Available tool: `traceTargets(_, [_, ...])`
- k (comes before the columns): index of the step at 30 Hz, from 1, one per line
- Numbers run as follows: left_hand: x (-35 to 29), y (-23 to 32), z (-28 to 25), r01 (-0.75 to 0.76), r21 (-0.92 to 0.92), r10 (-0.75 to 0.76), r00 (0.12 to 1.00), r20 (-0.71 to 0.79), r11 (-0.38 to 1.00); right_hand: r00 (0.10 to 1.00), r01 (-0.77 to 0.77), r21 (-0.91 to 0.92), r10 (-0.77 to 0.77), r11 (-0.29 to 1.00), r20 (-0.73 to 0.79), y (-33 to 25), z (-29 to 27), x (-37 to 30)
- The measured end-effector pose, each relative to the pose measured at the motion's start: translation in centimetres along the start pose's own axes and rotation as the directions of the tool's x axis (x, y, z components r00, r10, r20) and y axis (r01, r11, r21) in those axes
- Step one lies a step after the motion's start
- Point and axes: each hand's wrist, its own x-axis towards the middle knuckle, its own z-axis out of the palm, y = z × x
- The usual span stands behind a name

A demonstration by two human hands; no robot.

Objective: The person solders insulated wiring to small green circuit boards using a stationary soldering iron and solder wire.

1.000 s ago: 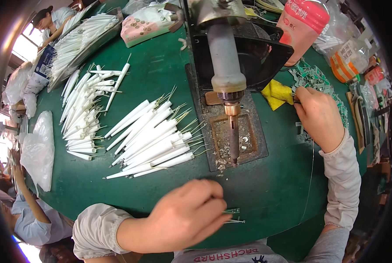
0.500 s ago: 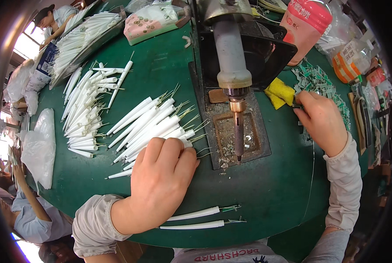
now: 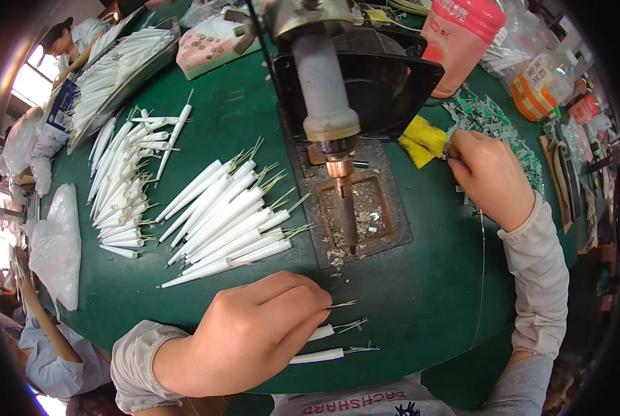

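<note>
My left hand (image 3: 254, 333) is closed near the table's front edge. Thin wire leads (image 3: 342, 304) stick out of its fingertips; the white tube they belong to is mostly hidden by the hand. Just below, two white tubes (image 3: 317, 356) lie with small green parts on their wire ends. My right hand (image 3: 494, 177) is pinched beside a pile of small green circuit boards (image 3: 487, 118); what it grips is too hidden to name. Between the hands a soldering iron (image 3: 327, 104) points down over a grimy tray (image 3: 393, 232) with solder bits.
Left of the iron lie a group of white tapered wired tubes (image 3: 220, 215) and a second heap (image 3: 123, 187). A yellow sponge (image 3: 422, 141) sits by the right hand. Behind stand a pink package (image 3: 459, 41) and a bottle (image 3: 539, 87). Other people (image 3: 57, 350) sit at the left.
My left hand has come off the tube group toward the front edge, with wire leads now showing at its fingertips. The right hand stays by the circuit boards. The whole view has shifted slightly.
</note>
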Motion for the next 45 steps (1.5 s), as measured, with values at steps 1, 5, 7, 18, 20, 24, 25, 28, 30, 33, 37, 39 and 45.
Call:
traceTargets(1, [0.0, -0.1, 0.0, -0.005, -0.004, 0.005, 1.0, 0.0, 1.0, 0.999, 0.016, 0.027, -0.017, 1.0, 0.029, 0.1, 0.0, 0.1])
traceTargets(5, [0.3, -0.3, 0.0, 0.038, -0.112, -0.033, 0.998, 0.045, 0.993, 1.0, -0.023, 0.006, 0.023, 1.0, -0.008, -0.6, -0.1, -0.3])
traceTargets(7, [0.5, -0.3, 0.0, 0.07, -0.146, -0.059, 0.995, 0.08, 0.987, 0.994, 0.012, -0.033, -0.016, 0.999, -0.106, -0.9, 0.0, -0.4])
traceTargets(18, [0.9, -0.7, 0.0, 0.187, -0.329, -0.137, 0.976, 0.171, 0.926, 0.995, -0.011, 0.102, 0.021, 0.995, -0.096, -3.8, -2.8, -0.5])
traceTargets(20, [0.9, -0.6, -0.1, 0.199, -0.342, -0.145, 0.973, 0.179, 0.918, 0.998, -0.034, 0.327, 0.012, 0.944, 0.07, -5.7, -3.6, -0.9])
traceTargets(24, [0.7, -0.7, 0.0, 0.214, -0.388, -0.158, 0.972, 0.172, 0.896, 0.954, -0.004, 0.595, -0.175, 0.804, 0.243, -8.4, -3.7, -1.3])
traceTargets(25, [0.7, -0.6, 0.0, 0.213, -0.388, -0.155, 0.972, 0.174, 0.897, 0.935, 0.036, 0.657, -0.258, 0.753, 0.244, -8.6, -3.5, -1.3])
traceTargets(28, [0.7, -0.5, 0.0, 0.219, -0.39, -0.179, 0.974, 0.138, 0.894, 0.877, -0.025, 0.789, -0.366, 0.614, 0.312, -9.1, -2.6, -1.4])
traceTargets(30, [0.7, -0.6, 0.1, 0.12, -0.317, -0.105, 0.992, 0.064, 0.941, 0.835, -0.13, 0.841, -0.399, 0.525, 0.378, -9.5, -2.2, -1.4])
traceTargets(33, [0.4, -0.8, 0.8, 0.042, -0.222, -0.045, 0.999, -0.009, 0.974, 0.8, -0.33, 0.855, -0.362, 0.401, 0.478, -9.9, -1.7, -1.6])
traceTargets(37, [0.4, -0.8, 1.0, -0.02, -0.147, 0.016, 0.999, -0.028, 0.989, 0.856, -0.274, 0.908, -0.349, 0.317, 0.38, -10.2, -1.1, -1.9])
traceTargets(39, [0.5, -1.0, 1.2, -0.169, 0.001, 0.168, 0.978, -0.12, 0.986, 0.852, -0.295, 0.905, -0.344, 0.307, 0.394, -10.1, -1.0, -2.0])
traceTargets(45, [0.3, -0.8, 1.3, -0.18, 0.078, 0.189, 0.972, -0.141, 0.981, 0.794, -0.489, 0.858, -0.328, 0.156, 0.512, -10.1, -0.8, -2.3])
